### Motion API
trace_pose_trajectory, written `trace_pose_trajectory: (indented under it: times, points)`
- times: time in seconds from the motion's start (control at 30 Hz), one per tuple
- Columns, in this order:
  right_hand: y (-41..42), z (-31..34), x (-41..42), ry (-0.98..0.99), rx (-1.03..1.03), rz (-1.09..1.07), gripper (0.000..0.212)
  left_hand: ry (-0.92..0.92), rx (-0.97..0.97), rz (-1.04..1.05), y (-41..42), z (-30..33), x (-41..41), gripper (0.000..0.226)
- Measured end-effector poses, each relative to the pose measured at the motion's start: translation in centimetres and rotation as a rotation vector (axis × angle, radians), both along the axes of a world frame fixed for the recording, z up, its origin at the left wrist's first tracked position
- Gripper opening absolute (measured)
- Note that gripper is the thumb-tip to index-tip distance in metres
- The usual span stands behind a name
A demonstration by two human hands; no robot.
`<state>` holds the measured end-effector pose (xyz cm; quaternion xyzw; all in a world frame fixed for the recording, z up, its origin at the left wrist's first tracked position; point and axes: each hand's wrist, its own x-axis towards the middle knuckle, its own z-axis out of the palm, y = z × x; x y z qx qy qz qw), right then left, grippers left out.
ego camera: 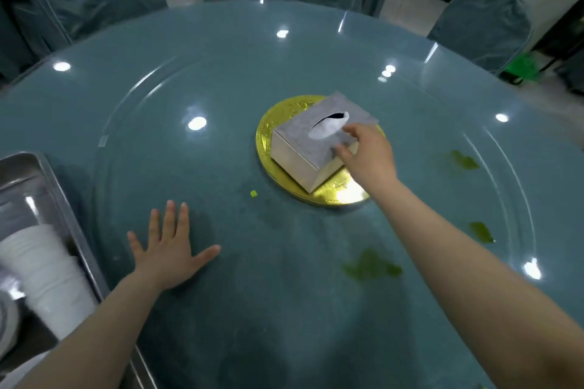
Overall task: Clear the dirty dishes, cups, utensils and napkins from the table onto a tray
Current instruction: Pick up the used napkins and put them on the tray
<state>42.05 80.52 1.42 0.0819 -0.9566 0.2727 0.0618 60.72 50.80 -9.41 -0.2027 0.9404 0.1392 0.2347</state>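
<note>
The right hand (368, 153) gripped the near right corner of the grey square tissue box (319, 144) on the round gold disc (335, 193). The left hand (169, 249) lay flat, fingers spread, on the teal glass-topped table (221, 88), beside the steel tray (72, 221) of white dishes (47, 271) at the near left.
</note>
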Motion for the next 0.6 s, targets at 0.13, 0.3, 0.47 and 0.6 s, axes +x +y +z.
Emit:
trace_pose_trajectory:
  times: [0.13,0.3,0.47,0.6]
  points:
    - [-1.3,-0.3,-4.1,-0.025,0.038,-0.075,0.038,-0.003,-0.026,-0.028,-2.9,0.1,-2.1,0.114]
    - [-2.4,0.1,-8.1,-0.074,0.197,-0.059,0.033,-0.012,-0.062,-0.070,-6.0,0.5,-4.9,0.115]
    - [-3.8,0.9,-10.0,-0.137,0.534,-0.042,0.031,-0.001,-0.070,-0.109,-8.2,0.6,-7.0,0.115]
    - [-4.7,1.2,-9.7,-0.150,0.419,-0.037,0.016,-0.008,-0.069,-0.134,-8.9,0.7,-7.6,0.112]
